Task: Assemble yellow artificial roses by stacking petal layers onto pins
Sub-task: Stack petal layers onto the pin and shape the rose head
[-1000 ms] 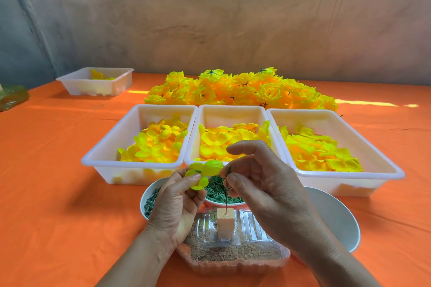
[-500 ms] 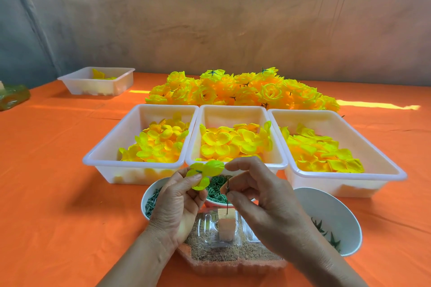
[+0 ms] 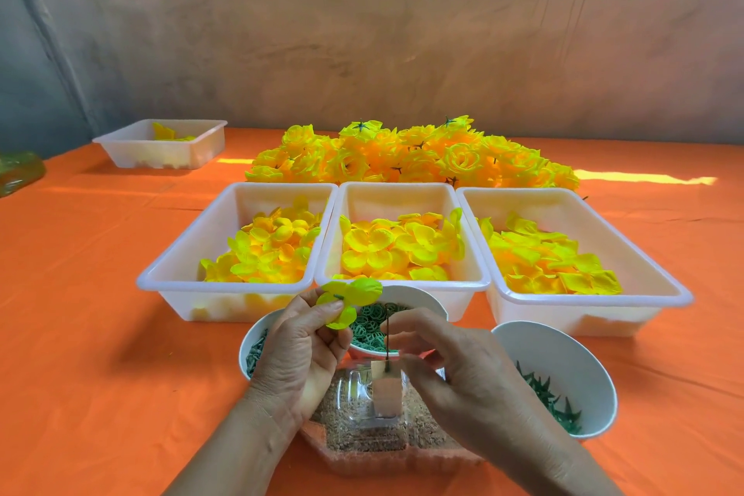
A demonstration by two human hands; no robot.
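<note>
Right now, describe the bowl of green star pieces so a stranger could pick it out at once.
Find the row of three white trays of yellow petals and take the right tray. Just in front of it stands a white bowl. Unlike the ring bowl and the left bowl of pale green bits, it holds dark green spiky stars.

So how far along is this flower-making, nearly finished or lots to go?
Done: a big pile of finished yellow fabric roses lies at the back. In hand: the left hand pinches one yellow-green petal layer; the right hand is at the thin green pin standing bare in a small tan block. Left: three white plastic trays hold many loose petals.
</note>
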